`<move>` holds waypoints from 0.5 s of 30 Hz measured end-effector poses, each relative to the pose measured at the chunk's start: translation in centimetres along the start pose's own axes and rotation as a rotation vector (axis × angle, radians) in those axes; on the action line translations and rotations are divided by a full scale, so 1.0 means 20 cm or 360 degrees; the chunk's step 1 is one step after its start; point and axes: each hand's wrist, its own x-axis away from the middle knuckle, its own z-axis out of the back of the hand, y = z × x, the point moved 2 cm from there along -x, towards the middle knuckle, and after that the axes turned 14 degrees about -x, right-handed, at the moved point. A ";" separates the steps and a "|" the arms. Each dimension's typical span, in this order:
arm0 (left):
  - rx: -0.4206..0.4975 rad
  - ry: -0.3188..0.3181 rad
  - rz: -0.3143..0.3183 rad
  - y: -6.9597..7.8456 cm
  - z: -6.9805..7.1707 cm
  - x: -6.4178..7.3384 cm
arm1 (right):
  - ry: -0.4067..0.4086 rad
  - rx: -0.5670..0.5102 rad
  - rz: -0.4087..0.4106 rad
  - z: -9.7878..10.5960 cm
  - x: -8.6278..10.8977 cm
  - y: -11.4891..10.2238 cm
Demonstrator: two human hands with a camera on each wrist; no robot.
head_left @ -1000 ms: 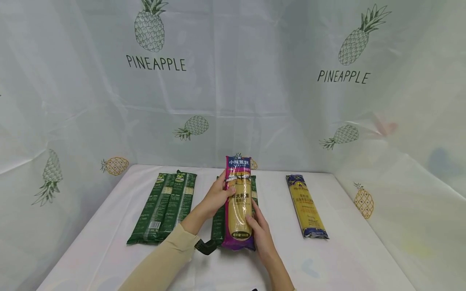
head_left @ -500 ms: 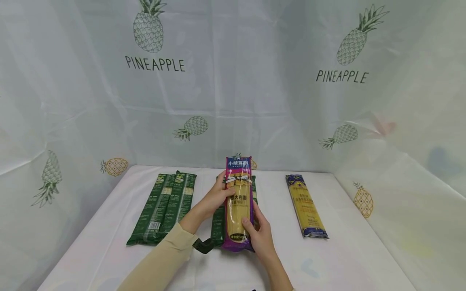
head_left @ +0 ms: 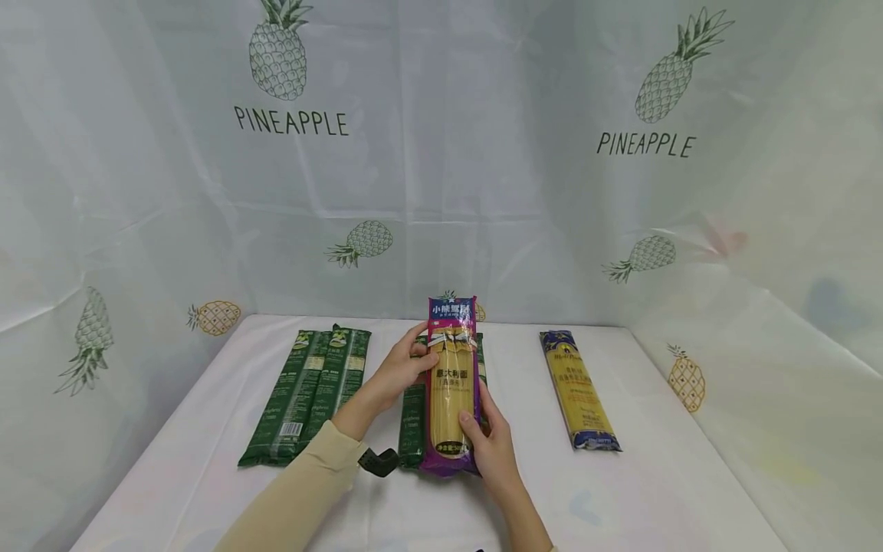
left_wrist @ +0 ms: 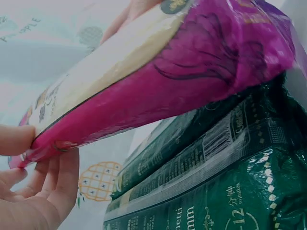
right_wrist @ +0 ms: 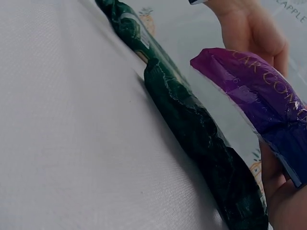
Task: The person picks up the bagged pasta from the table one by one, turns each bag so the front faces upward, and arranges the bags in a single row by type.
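Note:
Both hands hold a pink-and-purple pack of spaghetti (head_left: 451, 395) in the middle of the head view. My left hand (head_left: 393, 379) grips its upper left side, thumb on the front and fingers behind. Lower down on the right side, my right hand (head_left: 493, 445) holds it with the thumb across the front. In the left wrist view the pack (left_wrist: 129, 105) slants above green spaghetti packs (left_wrist: 192, 177). Behind it in the head view lies a green spaghetti pack (head_left: 413, 425), mostly covered. The right wrist view shows the pack's purple end (right_wrist: 268, 105) raised off the table.
Two more green spaghetti packs (head_left: 293, 399) lie side by side on the left of the white-covered table (head_left: 538, 498). A yellow-and-blue spaghetti pack (head_left: 579, 391) lies alone on the right. A pineapple-print curtain (head_left: 469, 153) encloses the back and sides.
The left hand and forearm have shifted slightly left, with the thumb nearer the pack's edge. The pack has tilted slightly, and the right hand sits a little lower on it.

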 end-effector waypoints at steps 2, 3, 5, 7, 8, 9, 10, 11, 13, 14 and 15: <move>-0.0009 0.0017 -0.0015 0.00 0.00 0.00 | -0.0003 0.0006 -0.0003 0.00 0.00 0.00; -0.0016 0.0028 -0.0014 0.00 0.00 0.00 | -0.0003 0.0007 -0.0006 -0.01 0.00 0.00; -0.0044 0.0052 0.0006 0.01 0.00 0.01 | 0.0000 0.0021 -0.0021 -0.01 0.00 0.00; -0.0078 0.0071 0.0021 0.01 -0.01 0.01 | 0.0011 0.0044 -0.0036 -0.01 0.00 -0.01; -0.0102 0.0076 0.0030 0.02 -0.02 0.01 | 0.0022 0.0056 -0.0047 -0.01 0.01 -0.01; -0.0126 0.0079 0.0034 0.03 -0.02 0.01 | 0.0031 0.0069 -0.0056 -0.01 0.02 -0.02; -0.0145 0.0076 0.0037 0.03 -0.03 0.01 | 0.0044 0.0087 -0.0069 0.00 0.03 -0.03; -0.0165 0.0072 0.0036 0.04 -0.04 0.01 | 0.0057 0.0099 -0.0085 0.00 0.04 -0.04; -0.0191 0.0061 0.0033 0.05 -0.07 0.01 | 0.0069 0.0120 -0.0121 0.01 0.06 -0.08; -0.0186 0.0050 0.0027 0.06 -0.08 0.01 | 0.0073 0.0127 -0.0146 0.02 0.07 -0.09; -0.0179 0.0038 0.0024 0.07 -0.09 0.00 | 0.0072 0.0125 -0.0171 0.03 0.08 -0.11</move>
